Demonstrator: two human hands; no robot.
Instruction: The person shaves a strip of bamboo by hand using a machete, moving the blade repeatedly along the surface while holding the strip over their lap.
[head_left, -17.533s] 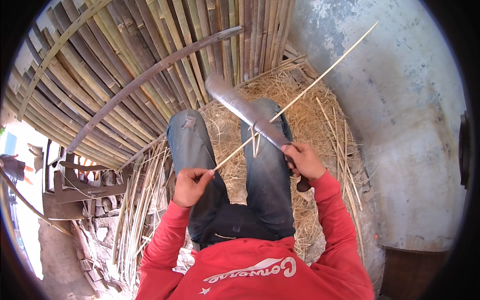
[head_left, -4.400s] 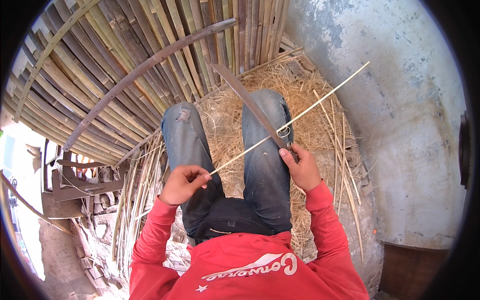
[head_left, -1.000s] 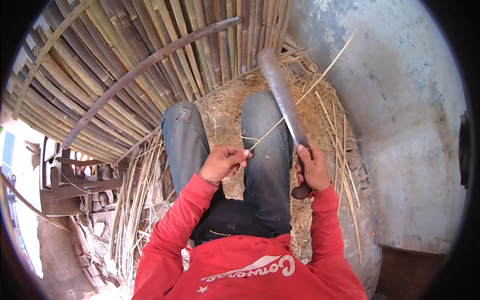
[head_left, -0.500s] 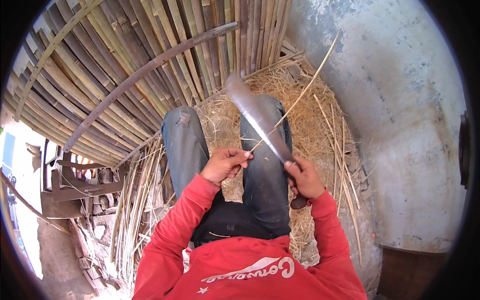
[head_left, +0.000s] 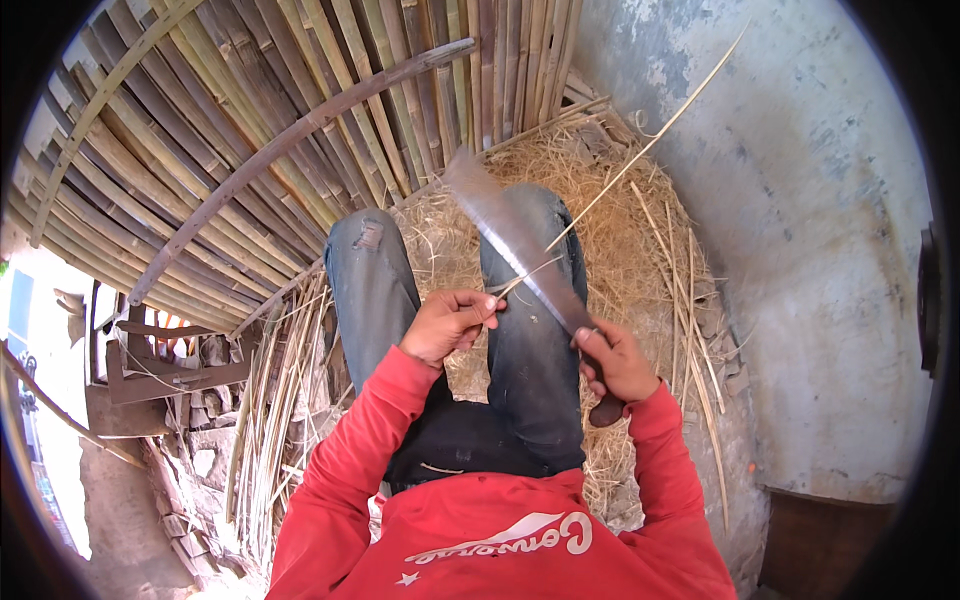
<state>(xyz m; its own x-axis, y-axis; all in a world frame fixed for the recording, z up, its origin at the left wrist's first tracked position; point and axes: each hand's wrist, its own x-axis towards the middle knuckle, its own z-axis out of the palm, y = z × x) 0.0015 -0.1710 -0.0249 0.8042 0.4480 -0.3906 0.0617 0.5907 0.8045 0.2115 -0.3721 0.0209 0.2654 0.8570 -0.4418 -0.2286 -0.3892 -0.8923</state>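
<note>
My left hand (head_left: 452, 325) pinches the near end of a thin bamboo strip (head_left: 645, 152) between thumb and fingers, above my lap. The strip runs away to the upper right, with a fine curl peeling off near its far part. In my right hand (head_left: 618, 362) is the dark handle of a machete (head_left: 515, 240), fingers wrapped round it. Its broad blade, blurred at the tip, points up and left and crosses the strip over my right thigh. A small sliver sticks out beside the blade near my left fingertips.
Fine shavings (head_left: 610, 215) cover the ground beyond my knees. Long strips (head_left: 688, 310) lie along the right side, and a bundle of strips (head_left: 265, 430) lies at left. A panel of bamboo slats (head_left: 300, 110) leans behind; a bluish wall (head_left: 810, 230) stands at right.
The strip's far end has swung to the upper right and a curl now shows on it. The machete and my right hand have shifted slightly right and nearer; my left hand barely moved.
</note>
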